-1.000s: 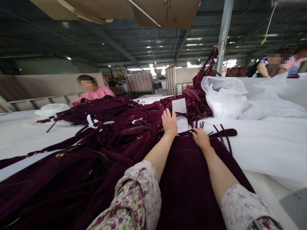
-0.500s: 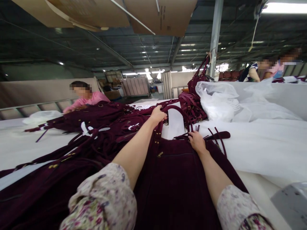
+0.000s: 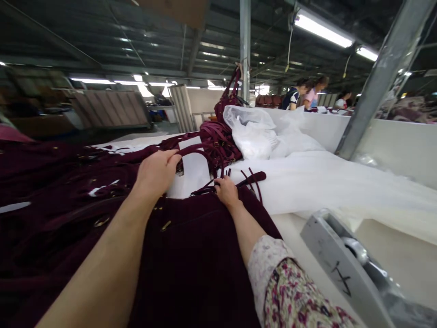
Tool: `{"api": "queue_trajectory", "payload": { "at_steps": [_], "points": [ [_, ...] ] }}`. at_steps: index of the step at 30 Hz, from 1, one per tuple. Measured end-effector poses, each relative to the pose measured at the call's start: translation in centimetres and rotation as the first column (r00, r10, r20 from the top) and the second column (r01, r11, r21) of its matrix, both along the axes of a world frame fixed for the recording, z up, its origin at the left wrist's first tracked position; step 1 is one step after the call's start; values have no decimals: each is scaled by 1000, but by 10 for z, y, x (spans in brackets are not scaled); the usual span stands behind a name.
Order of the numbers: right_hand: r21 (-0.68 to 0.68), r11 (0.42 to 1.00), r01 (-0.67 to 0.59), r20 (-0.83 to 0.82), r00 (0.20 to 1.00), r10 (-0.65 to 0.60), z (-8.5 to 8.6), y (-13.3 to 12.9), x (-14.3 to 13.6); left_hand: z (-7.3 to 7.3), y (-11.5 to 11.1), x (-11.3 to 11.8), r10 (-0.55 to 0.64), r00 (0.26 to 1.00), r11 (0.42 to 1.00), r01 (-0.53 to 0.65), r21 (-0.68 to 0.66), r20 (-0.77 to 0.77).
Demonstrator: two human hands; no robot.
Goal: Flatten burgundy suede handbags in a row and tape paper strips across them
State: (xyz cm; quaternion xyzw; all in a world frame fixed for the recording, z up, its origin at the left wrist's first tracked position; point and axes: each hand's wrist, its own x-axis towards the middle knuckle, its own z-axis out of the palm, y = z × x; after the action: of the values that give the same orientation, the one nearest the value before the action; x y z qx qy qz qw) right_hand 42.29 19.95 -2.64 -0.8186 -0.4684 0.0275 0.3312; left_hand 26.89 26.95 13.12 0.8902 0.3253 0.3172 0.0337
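The left hand (image 3: 157,171) curls round the strap (image 3: 195,147) near its bend, while the right hand (image 3: 226,190) pinches it low by the bag's top edge; an even, light tension between the two grips would likely keep the loop from twisting. The dark bag (image 3: 198,255) lies right below them, beside the bag pile (image 3: 61,182), with white sheeting (image 3: 300,182) to its right.

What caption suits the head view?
Left hand and right hand at the looped handle of a maroon bag, white sheeting alongside.
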Motion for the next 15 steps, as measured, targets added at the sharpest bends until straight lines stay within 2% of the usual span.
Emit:
{"api": "queue_trajectory", "payload": {
  "at_steps": [2,4,6,9,12,14,15],
  "points": [
    [-15,1000,13,15,1000,-13,12,-7,-5,-10,-10,-10,25,999,999,-26,38,27],
    [-51,999,16,28,1000,-14,32,-15,-10,-19,-21,-18,35,998,997,-38,69,48],
    [-120,993,-13,30,999,16,61,-27,-9,-29,-32,-21,50,996,994,-56,97,68],
    [-244,966,-90,11,995,96,117,-59,9,-48,-46,-21,66,993,987,-79,140,93],
    [-361,923,-136,-49,991,127,165,-125,44,-69,-57,-19,77,991,978,-96,187,108],
    [-435,886,-161,-130,985,115,178,-185,72,-80,-63,-18,78,991,974,-98,204,105],
    [-477,863,-168,-167,981,99,178,-216,86,-83,-65,-17,73,992,974,-93,209,101]
  ]
}}
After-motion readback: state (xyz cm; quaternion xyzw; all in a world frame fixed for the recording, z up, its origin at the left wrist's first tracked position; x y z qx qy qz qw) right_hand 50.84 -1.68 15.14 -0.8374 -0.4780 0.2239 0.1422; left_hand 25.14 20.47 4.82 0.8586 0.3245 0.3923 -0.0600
